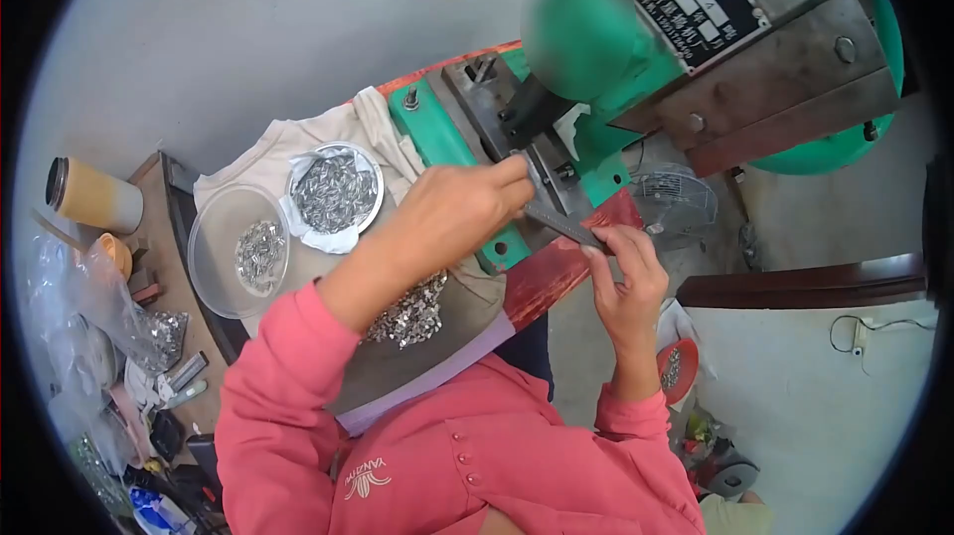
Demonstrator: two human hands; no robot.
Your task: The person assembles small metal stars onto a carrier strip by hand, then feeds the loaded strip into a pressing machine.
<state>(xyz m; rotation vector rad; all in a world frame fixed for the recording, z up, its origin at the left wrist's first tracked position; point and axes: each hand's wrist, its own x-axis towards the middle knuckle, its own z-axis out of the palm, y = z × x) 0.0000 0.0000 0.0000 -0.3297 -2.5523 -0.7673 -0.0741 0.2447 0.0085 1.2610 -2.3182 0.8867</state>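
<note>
My right hand (631,282) pinches the right end of a narrow dark metal strip (561,224) between thumb and fingers. The strip slants up and left across the front of the press base. My left hand (462,207) is closed at the press tooling (566,182), its fingertips together by the strip's other end. Whatever those fingertips hold is too small or hidden to make out. Just above them, the dark punch holder (537,106) hangs from the green press (581,28). Below my left forearm lies a pile of small shiny metal pieces (412,316), partly covered by the arm.
Left of the press, a lined round bowl (376,187) and a clear plastic tub (204,277) hold small metal parts on a cloth. A side table carries a yellowish jar (104,199) and plastic bags. A fan (676,199) and a red bowl (679,386) are at the right.
</note>
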